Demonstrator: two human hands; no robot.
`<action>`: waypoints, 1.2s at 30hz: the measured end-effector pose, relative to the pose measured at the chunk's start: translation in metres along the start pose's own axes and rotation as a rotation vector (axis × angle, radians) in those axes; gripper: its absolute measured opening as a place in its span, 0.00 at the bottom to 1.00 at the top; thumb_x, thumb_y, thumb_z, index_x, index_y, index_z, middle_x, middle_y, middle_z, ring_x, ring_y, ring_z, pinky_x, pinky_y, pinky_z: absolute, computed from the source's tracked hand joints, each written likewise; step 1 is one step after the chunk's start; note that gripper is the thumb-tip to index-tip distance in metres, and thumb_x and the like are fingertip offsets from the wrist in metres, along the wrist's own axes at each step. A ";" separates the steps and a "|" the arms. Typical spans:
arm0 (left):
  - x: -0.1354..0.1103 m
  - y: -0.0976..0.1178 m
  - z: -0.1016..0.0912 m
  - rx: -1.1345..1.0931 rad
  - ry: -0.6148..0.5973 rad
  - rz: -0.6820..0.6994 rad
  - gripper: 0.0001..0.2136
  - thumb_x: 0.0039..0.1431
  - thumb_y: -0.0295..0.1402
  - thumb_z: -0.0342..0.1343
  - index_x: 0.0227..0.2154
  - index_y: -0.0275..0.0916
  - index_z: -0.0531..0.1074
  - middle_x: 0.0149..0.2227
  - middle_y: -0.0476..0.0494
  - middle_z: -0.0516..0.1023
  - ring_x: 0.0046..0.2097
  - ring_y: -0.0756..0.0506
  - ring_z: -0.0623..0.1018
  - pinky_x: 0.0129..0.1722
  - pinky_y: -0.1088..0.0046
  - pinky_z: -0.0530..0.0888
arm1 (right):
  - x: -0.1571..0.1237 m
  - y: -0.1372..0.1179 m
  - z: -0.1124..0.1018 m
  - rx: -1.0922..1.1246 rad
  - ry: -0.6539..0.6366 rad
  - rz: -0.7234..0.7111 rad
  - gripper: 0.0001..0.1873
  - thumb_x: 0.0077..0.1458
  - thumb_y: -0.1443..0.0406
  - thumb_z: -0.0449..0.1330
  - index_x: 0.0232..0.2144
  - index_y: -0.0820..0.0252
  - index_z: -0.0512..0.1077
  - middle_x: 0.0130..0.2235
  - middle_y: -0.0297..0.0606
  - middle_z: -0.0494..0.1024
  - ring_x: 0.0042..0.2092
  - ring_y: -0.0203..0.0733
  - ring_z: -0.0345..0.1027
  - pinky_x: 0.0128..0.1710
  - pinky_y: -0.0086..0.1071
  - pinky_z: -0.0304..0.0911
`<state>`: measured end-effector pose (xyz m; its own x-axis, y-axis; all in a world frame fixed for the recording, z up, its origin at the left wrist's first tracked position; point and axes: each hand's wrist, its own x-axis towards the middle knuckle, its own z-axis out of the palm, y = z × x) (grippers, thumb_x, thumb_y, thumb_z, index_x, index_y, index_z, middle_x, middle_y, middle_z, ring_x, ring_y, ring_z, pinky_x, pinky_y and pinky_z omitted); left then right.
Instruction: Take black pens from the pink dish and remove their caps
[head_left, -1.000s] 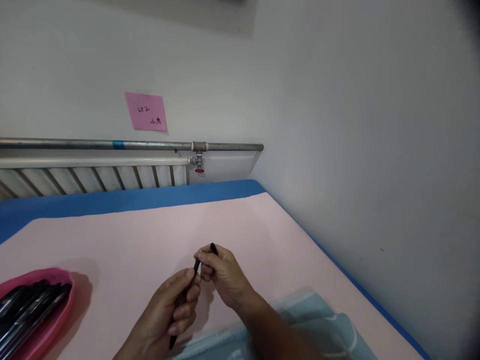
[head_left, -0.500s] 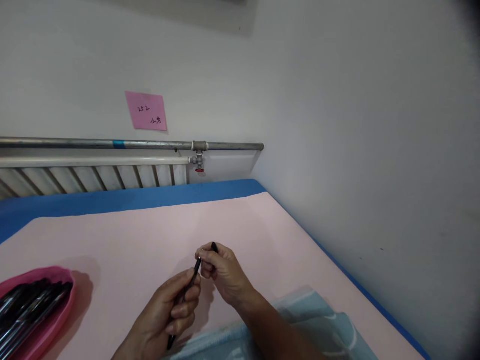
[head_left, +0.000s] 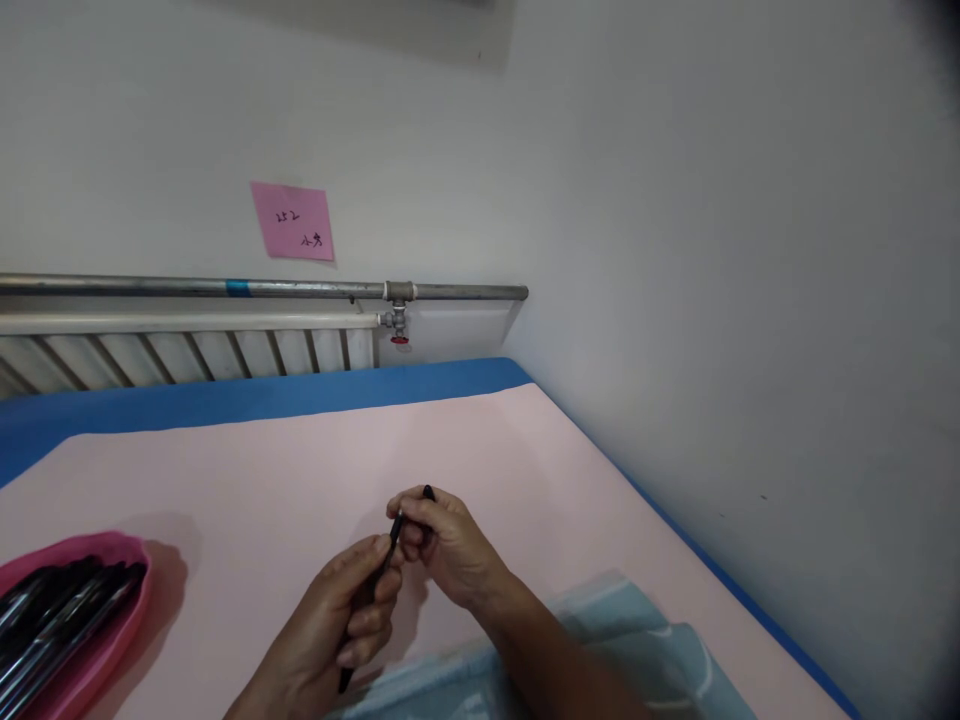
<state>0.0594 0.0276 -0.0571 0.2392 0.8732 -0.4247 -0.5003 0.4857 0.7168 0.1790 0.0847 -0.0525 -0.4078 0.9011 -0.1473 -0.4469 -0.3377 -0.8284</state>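
My left hand point(head_left: 341, 625) is wrapped round a thin black pen point(head_left: 369, 600) that slants up toward the right. Its upper end meets my right hand point(head_left: 442, 545), whose fingers pinch a small black piece point(head_left: 428, 493), seemingly the pen's cap, right at that tip. Both hands hover low over the pink sheet point(head_left: 300, 480), near its front middle. Whether the small piece is joined to the pen is hidden by my fingers.
A pink tray point(head_left: 82, 650) with several black pens lies at the left front. A light blue cloth point(head_left: 645, 650) lies under my right forearm. Blue table edge, a radiator point(head_left: 187, 350) with pipes and a pink note point(head_left: 292, 222) are behind; a white wall runs along the right.
Almost nothing has moved. My hands have shifted very slightly together at the pen's tip, keeping the same grips.
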 end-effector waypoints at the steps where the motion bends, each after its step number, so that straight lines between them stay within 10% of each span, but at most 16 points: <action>1: 0.000 0.000 0.000 -0.004 0.006 0.002 0.13 0.49 0.43 0.56 0.25 0.36 0.65 0.18 0.57 0.61 0.14 0.61 0.51 0.10 0.86 0.45 | 0.000 0.000 0.001 -0.002 0.007 0.000 0.10 0.41 0.62 0.61 0.25 0.65 0.71 0.16 0.26 0.62 0.18 0.28 0.52 0.19 0.25 0.48; 13: -0.002 -0.001 -0.001 0.066 0.016 -0.044 0.14 0.49 0.43 0.55 0.26 0.35 0.68 0.19 0.56 0.61 0.14 0.61 0.50 0.10 0.85 0.44 | 0.011 -0.008 -0.010 0.099 0.303 -0.128 0.07 0.39 0.64 0.60 0.21 0.62 0.66 0.24 0.32 0.69 0.19 0.25 0.51 0.17 0.24 0.46; 24: -0.002 0.004 0.000 0.137 0.065 0.009 0.14 0.50 0.44 0.54 0.26 0.36 0.67 0.18 0.57 0.60 0.15 0.60 0.50 0.11 0.84 0.43 | -0.004 0.003 0.005 -0.081 0.125 0.029 0.06 0.40 0.67 0.59 0.21 0.62 0.64 0.18 0.24 0.60 0.16 0.24 0.46 0.15 0.22 0.40; 36: 0.000 0.020 -0.028 0.674 0.256 0.130 0.15 0.47 0.46 0.51 0.18 0.39 0.62 0.14 0.57 0.61 0.15 0.55 0.58 0.12 0.80 0.56 | 0.022 -0.019 -0.037 0.044 0.481 -0.212 0.10 0.40 0.62 0.58 0.24 0.60 0.61 0.22 0.25 0.60 0.18 0.23 0.47 0.13 0.20 0.42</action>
<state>0.0261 0.0365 -0.0579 -0.0309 0.9286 -0.3699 0.1294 0.3707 0.9197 0.2078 0.1210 -0.0603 0.1021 0.9705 -0.2184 -0.5169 -0.1358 -0.8452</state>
